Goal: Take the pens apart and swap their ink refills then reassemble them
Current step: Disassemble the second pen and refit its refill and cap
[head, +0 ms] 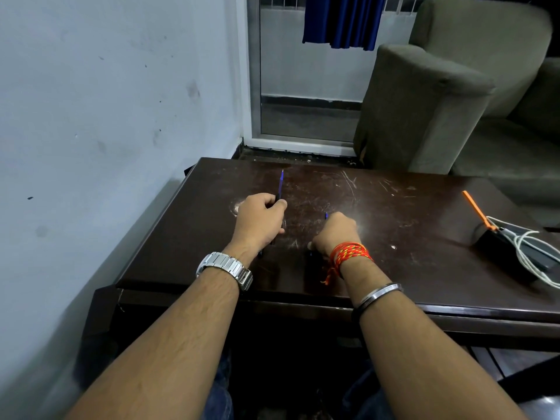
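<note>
My left hand (pixel 260 218) is closed around a blue pen (pixel 280 184) whose front part sticks out beyond the fingers and points away from me, low over the dark wooden table (pixel 394 237). A dark pen part shows under that hand near the wrist. My right hand (pixel 336 233) is closed on a second pen; only a short blue tip (pixel 326 215) shows above the knuckles and a dark end below the thumb. Both hands rest on or just above the table top, about a hand's width apart.
At the table's right edge lies a black device (pixel 503 253) with a white cable (pixel 527 253) and an orange strip (pixel 475 209). A grey wall runs along the left. A green-grey armchair (pixel 424 107) stands beyond the table's far right corner.
</note>
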Demonstrator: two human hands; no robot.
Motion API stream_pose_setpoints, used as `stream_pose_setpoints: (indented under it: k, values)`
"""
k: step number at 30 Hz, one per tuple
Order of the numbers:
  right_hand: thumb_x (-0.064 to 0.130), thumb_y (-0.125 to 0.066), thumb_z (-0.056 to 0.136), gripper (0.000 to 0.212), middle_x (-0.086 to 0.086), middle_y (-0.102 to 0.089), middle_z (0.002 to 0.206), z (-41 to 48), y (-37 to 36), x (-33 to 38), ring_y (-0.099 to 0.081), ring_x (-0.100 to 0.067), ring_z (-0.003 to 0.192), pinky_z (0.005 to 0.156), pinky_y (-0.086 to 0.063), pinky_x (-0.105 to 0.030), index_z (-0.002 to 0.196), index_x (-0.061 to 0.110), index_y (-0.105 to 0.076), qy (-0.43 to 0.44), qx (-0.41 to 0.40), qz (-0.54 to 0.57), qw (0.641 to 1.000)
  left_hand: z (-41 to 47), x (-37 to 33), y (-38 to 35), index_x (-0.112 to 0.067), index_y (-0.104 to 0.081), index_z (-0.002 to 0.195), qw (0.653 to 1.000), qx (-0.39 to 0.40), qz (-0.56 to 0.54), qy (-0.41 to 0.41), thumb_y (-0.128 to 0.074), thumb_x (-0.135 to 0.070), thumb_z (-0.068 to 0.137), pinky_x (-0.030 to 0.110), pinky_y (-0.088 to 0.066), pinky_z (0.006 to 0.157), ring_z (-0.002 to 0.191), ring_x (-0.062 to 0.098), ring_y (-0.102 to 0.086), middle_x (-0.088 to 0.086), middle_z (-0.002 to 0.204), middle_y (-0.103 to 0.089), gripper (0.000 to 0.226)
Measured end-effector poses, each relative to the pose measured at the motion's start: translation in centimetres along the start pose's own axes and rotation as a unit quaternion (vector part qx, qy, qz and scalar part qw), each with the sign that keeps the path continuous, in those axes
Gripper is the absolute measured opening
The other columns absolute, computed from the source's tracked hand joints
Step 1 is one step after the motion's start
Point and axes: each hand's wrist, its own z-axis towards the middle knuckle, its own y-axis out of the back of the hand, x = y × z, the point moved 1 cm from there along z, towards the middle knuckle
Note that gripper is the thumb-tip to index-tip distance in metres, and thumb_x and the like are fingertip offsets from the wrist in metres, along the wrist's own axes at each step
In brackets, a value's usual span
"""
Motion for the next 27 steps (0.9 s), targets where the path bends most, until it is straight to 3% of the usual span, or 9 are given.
stream_pose_setpoints:
  k: [4,8,16,18,20,22,24,27]
  values:
    - [0.018,-0.087,0.072,0.041,-0.008,-0.055,0.085,0.0,-0.2,0.1,-0.058,-0.024,0.076,0.064,-0.049,-0.029,0.071,0.016,-0.046,0.008,0.005,-0.007,1.0,0.0,-0.1,0.0,-0.003,-0.068,0.074,1.0,0.013,0.01,-0.001,-0.06,-0.023,0.094,0.025,-0.06,0.053,0.044,-0.001,-0.059,-0.014,0.041,-0.053,0.03]
    - [0.024,-0.088,0.071,0.033,-0.011,-0.066,0.099,-0.1,-0.3,0.1,-0.065,-0.025,0.087,0.07,-0.052,-0.031,0.09,0.01,-0.065,0.016,0.019,-0.01,1.0,-0.1,-0.1,0.2,-0.009,-0.07,0.075,1.0,0.021,0.015,0.001,-0.06,-0.025,0.095,0.024,-0.06,0.054,0.043,-0.002,-0.058,-0.015,0.04,-0.054,0.028]
    - [0.039,-0.079,0.08,0.034,-0.01,-0.069,0.092,-0.4,0.3,0.1,-0.069,-0.029,0.089,0.077,-0.057,-0.034,0.094,0.009,-0.07,0.038,-0.041,-0.004,0.998,-0.2,-0.3,0.1,-0.009,-0.072,0.078,0.999,0.032,0.021,0.001,-0.061,-0.024,0.095,0.025,-0.06,0.054,0.044,-0.001,-0.057,-0.017,0.039,-0.051,0.025]
    - [0.04,-0.072,0.085,0.026,-0.003,-0.067,0.077,-0.5,0.7,0.3,-0.07,-0.026,0.083,0.071,-0.053,-0.029,0.08,0.015,-0.07,0.055,-0.09,0.056,0.993,-0.2,-0.2,0.1,-0.007,-0.072,0.079,0.999,0.042,0.023,0.004,-0.061,-0.024,0.095,0.027,-0.061,0.055,0.046,0.002,-0.058,-0.017,0.04,-0.051,0.026]
    - [0.044,-0.065,0.087,0.036,0.003,-0.065,0.061,-0.7,0.9,0.7,-0.069,-0.017,0.071,0.063,-0.05,-0.026,0.064,0.017,-0.067,0.08,-0.116,0.147,0.979,-0.3,-0.2,0.0,-0.006,-0.073,0.081,0.998,0.052,0.031,0.006,-0.062,-0.026,0.094,0.037,-0.063,0.062,0.053,0.01,-0.065,-0.013,0.047,-0.058,0.027]
    - [0.05,-0.061,0.088,0.042,0.003,-0.069,0.06,-0.9,0.7,1.4,-0.069,-0.014,0.063,0.062,-0.055,-0.031,0.064,0.017,-0.07,0.106,-0.08,0.263,0.956,-0.4,-0.4,0.0,-0.011,-0.075,0.083,0.997,0.062,0.046,-0.004,-0.063,-0.028,0.093,0.041,-0.062,0.07,0.066,0.021,-0.072,-0.005,0.063,-0.07,0.024]
    - [0.054,-0.062,0.086,0.043,0.001,-0.071,0.064,-1.2,0.4,2.1,-0.067,-0.013,0.058,0.061,-0.056,-0.035,0.069,0.016,-0.073,0.13,-0.022,0.366,0.921,-0.6,-0.6,0.0,-0.016,-0.077,0.086,0.994,0.076,0.076,-0.028,-0.064,-0.028,0.093,0.033,-0.058,0.069,0.072,0.019,-0.072,0.0,0.075,-0.076,0.019]
    - [0.044,-0.07,0.084,0.027,0.0,-0.073,0.068,-1.2,0.1,2.3,-0.068,-0.015,0.062,0.068,-0.061,-0.041,0.075,0.02,-0.076,0.172,-0.013,0.365,0.915,-0.8,-0.5,-0.1,-0.013,-0.075,0.081,0.989,0.091,0.109,-0.045,-0.066,-0.024,0.091,0.021,-0.044,0.051,0.053,0.005,-0.057,-0.004,0.064,-0.069,0.018]
